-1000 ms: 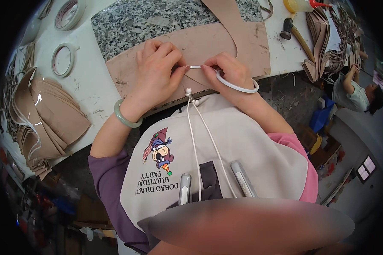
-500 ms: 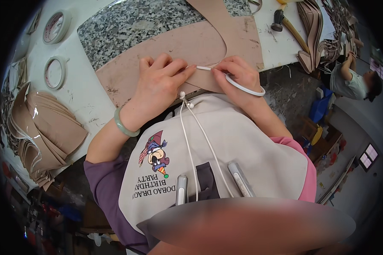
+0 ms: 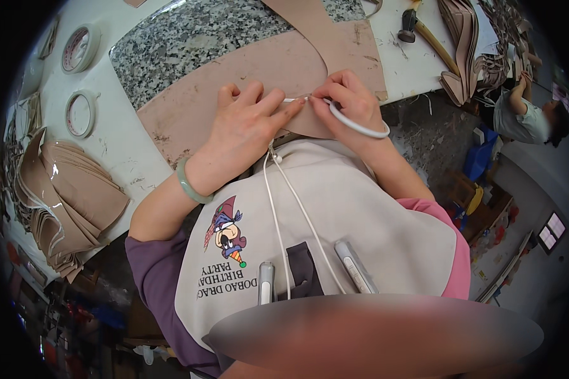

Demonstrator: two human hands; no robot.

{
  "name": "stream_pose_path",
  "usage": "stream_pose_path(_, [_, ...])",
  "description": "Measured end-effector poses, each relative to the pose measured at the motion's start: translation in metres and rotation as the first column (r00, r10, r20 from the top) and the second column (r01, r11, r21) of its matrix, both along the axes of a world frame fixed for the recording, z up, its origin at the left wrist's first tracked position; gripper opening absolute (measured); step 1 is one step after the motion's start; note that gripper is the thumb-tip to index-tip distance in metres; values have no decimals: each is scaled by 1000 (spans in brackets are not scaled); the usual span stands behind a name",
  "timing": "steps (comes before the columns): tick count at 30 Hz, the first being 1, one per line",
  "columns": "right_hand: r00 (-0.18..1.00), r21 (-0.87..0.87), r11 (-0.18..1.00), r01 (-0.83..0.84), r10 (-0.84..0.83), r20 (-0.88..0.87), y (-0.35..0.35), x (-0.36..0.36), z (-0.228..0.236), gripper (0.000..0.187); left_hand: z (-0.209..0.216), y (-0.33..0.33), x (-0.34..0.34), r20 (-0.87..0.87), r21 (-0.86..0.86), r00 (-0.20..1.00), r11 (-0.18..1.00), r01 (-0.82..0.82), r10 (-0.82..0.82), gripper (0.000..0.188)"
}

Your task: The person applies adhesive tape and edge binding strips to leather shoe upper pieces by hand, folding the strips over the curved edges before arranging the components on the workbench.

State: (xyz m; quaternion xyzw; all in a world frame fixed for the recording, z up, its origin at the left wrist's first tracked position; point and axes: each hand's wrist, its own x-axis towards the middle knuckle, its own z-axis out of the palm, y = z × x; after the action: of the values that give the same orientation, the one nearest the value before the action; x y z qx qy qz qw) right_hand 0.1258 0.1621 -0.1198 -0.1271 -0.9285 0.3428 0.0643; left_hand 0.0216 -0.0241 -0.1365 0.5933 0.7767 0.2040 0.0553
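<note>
A narrow roll of white tape (image 3: 361,129) hangs round the fingers of my right hand (image 3: 355,104), which is closed on it. A thin strip runs from it toward my left hand (image 3: 246,120), along the edge of a curved tan leather piece (image 3: 313,125). My left index finger is stretched out and presses on the strip close to my right fingertips; the other fingers are bent and apart. Under both hands lies a larger pinkish-tan sheet (image 3: 234,72), and a long tan leather piece (image 3: 300,22) crosses it at the top.
A speckled granite slab (image 3: 177,47) lies on the white table (image 3: 117,155). Two tape rolls (image 3: 80,48) and a fanned leather stack (image 3: 79,183) are at the left. A hammer (image 3: 427,38) and more leather pieces (image 3: 459,50) lie at the right. Another person (image 3: 521,117) sits beyond.
My left hand has slid right along the strip, so its index fingertip is now close to my right fingers. My right hand has shifted slightly left and up, still with the roll.
</note>
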Motion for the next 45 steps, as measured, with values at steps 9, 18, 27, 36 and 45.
stream_pose_path(9, [983,28,983,-181,181,27,33,-8,4,9,7,13,10,-41,-55,999,998,-18,16,46])
stream_pose_path(18, [907,29,910,-415,410,98,63,-34,8,7,3,27,23,-29,-47,997,996,-73,72,57])
stream_pose_path(27, [729,29,733,-680,670,138,87,-63,7,9,1,49,32,-73,-26,992,994,-105,103,43])
stream_pose_path(36, [710,44,711,-701,693,122,84,-75,25,8,-6,53,41,353,188,874,890,-415,333,36])
stream_pose_path(45, [802,40,807,-589,590,-93,-12,-75,-5,8,36,-44,-18,-106,-90,988,988,-126,117,28])
